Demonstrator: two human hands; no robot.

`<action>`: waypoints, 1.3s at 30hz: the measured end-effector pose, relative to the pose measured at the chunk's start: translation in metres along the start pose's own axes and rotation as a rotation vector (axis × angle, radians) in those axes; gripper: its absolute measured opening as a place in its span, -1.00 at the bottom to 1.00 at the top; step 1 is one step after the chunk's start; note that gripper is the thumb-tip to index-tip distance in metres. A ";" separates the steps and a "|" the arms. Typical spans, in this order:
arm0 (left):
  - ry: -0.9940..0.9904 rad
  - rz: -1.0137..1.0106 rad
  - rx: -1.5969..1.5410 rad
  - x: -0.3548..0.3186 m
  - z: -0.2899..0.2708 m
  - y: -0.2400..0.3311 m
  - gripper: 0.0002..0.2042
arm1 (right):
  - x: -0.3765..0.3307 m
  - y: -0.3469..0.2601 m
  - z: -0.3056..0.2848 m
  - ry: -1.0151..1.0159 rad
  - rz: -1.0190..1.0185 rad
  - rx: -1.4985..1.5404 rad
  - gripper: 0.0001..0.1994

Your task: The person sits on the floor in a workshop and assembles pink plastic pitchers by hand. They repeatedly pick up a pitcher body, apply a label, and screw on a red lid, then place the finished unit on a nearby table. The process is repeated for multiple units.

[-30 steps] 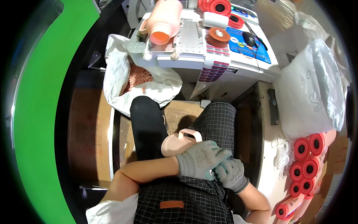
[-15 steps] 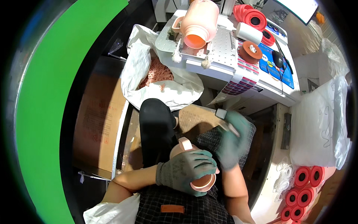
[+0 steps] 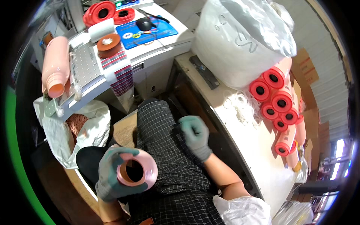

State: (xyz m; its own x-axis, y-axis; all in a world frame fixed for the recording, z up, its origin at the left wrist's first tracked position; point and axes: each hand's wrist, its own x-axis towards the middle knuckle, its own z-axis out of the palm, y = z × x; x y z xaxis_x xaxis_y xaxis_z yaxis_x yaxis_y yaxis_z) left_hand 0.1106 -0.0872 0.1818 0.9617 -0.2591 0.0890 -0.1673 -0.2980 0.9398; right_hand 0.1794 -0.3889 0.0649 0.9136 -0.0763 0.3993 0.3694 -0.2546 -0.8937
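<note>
My left hand [image 3: 108, 174], in a grey and green work glove, grips a pink plastic jug [image 3: 150, 165] over my lap. The jug's round open mouth faces up at me, dark inside, and my fingers wrap round its side. My right hand [image 3: 195, 134], gloved alike, hovers over the right side of my lap with its fingers curled. A dark shape shows beside it on the checked apron [image 3: 161, 131]; whether the hand holds anything is hidden.
Another pink jug [image 3: 56, 69] lies on the perforated machine plate [image 3: 85, 63]. Below it stands a white sack [image 3: 95, 129] with pink scraps. On the right bench [image 3: 258, 161] are white rings [image 3: 242, 108], a big white bag [image 3: 240, 45] and several pink jugs with red lids [image 3: 281, 101].
The view has turned right. The jug now lies more to the left, its mouth toward me. My right hand has lowered, and the small grey tool seen in it earlier no longer shows.
</note>
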 end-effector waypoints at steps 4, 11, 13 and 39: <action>-0.042 0.152 0.102 0.022 0.027 -0.041 -0.19 | 0.008 0.055 -0.099 0.345 0.222 -0.242 -0.83; 0.019 0.134 0.296 0.030 0.021 -0.035 -0.21 | 0.039 0.174 -0.177 0.309 0.112 -1.035 -0.83; 0.079 0.147 0.219 0.034 0.031 -0.040 -0.11 | 0.033 0.184 -0.174 0.403 -0.139 -0.485 -0.91; 0.034 0.225 0.482 -0.026 0.041 -0.070 -0.33 | 0.016 -0.122 0.053 -0.937 -0.683 -0.508 -0.43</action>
State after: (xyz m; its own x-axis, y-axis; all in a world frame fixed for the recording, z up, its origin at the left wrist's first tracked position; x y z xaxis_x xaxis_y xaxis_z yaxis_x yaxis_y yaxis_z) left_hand 0.0879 -0.0971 0.1002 0.8957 -0.3378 0.2890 -0.4433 -0.6289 0.6387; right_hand 0.1579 -0.3079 0.1699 0.4098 0.8732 0.2639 0.8949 -0.3289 -0.3015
